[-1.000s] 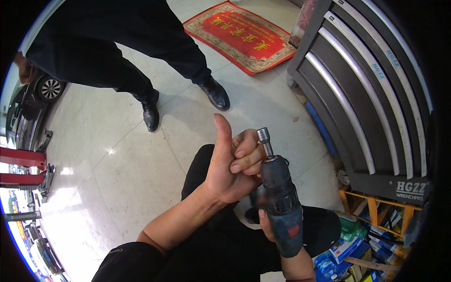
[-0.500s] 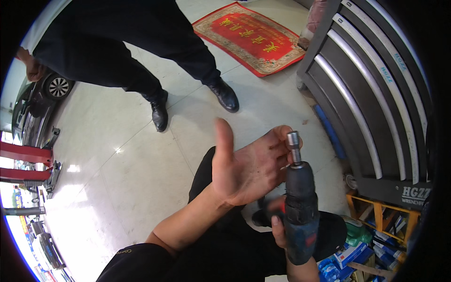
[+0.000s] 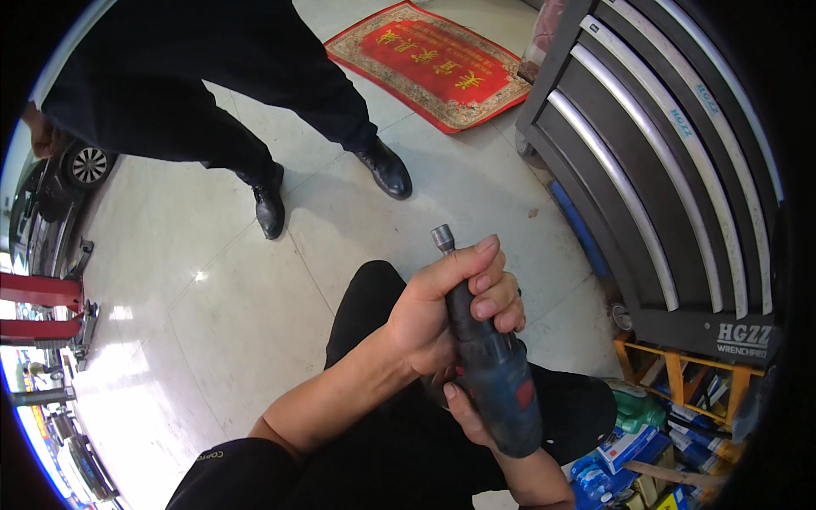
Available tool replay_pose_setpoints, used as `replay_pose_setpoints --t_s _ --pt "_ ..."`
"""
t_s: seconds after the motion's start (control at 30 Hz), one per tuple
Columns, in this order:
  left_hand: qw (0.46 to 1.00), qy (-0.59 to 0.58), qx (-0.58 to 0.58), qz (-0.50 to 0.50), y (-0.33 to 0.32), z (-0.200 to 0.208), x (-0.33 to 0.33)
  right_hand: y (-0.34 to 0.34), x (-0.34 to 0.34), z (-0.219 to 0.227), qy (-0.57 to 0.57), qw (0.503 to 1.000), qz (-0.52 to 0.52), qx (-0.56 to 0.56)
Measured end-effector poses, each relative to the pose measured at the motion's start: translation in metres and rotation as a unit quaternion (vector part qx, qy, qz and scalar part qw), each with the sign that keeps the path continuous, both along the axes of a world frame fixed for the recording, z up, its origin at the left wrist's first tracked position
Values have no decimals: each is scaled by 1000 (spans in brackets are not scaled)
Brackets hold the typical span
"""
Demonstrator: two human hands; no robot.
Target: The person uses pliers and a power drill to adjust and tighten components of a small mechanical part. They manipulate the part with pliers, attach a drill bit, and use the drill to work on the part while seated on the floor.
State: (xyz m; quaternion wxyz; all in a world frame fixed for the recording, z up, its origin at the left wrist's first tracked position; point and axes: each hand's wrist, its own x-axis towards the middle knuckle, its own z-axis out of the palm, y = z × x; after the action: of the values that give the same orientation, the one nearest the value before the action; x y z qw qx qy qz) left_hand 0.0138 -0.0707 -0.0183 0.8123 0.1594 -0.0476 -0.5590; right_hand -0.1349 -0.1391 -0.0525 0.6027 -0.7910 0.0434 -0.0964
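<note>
A dark blue and black power drill [image 3: 501, 393] with a silver socket [image 3: 442, 239] in its front end is in both my hands, tilted up and to the left. My left hand [image 3: 455, 302] is closed around the drill's front, just behind the socket, its thumb lying across the top. Lower down, my right hand [image 3: 472, 416] grips the tool from beneath. Only its thumb and part of the palm show; the drill body covers the other fingers and most of the handle.
Another person in dark trousers and black shoes [image 3: 384, 170] stands on the pale tiles ahead. A grey drawer cabinet [image 3: 629, 195] is at right, above an orange rack [image 3: 676, 374] and boxes. Beyond lies a red mat [image 3: 433, 68]. At left are red lift arms [image 3: 38, 291] and a car [image 3: 51, 200].
My left hand has gone from open and outstretched beside the drill to closed around its front. The drill has shifted left and tilted leftward. The whole view has moved slightly.
</note>
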Motion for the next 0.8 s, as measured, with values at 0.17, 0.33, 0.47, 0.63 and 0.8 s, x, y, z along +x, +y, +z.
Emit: replay_pose_setpoints --t_s 0.17,0.33,0.47,0.63,0.8 --pt "999 -44 20 -1 -4 2 0 -2 0 15 0 994 -46 104" --pt "879 -312 316 173 19 -60 51 -5 -9 -6 29 883 -43 467" --pt "986 37 30 160 38 -34 48 -13 -14 -7 20 821 -75 566" --pt "989 60 -106 83 34 4 22 -14 -10 -3 -19 848 -101 520" --pt "983 44 -169 47 33 13 11 -7 -11 -2 -18 864 -88 494"
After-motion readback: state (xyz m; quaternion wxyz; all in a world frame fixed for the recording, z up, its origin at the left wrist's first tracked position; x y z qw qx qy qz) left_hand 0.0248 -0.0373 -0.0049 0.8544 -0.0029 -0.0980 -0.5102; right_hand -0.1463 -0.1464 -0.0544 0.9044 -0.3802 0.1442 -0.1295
